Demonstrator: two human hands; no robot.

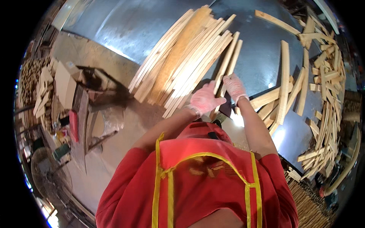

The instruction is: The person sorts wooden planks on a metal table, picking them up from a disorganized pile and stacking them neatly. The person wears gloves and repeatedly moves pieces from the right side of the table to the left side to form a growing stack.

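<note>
Two narrow pale wooden strips reach away from me side by side over the metal table. My left hand, in a white and pink glove, is at the near end of the left wooden strip, its thumb and fingers on either side of it. The fingers of my right hand, gloved alike, close round the right wooden strip close by. Part of each strip's near end is hidden by my hands. Just left of them lies a broad stack of wooden strips, lined up lengthwise, with a wider orange-brown board among them.
The dark metal table spreads ahead and to the right. Crossed loose wood pieces lie right of my right hand, and a long heap of offcuts runs along the far right. At left stand a fan and a pale wooden box.
</note>
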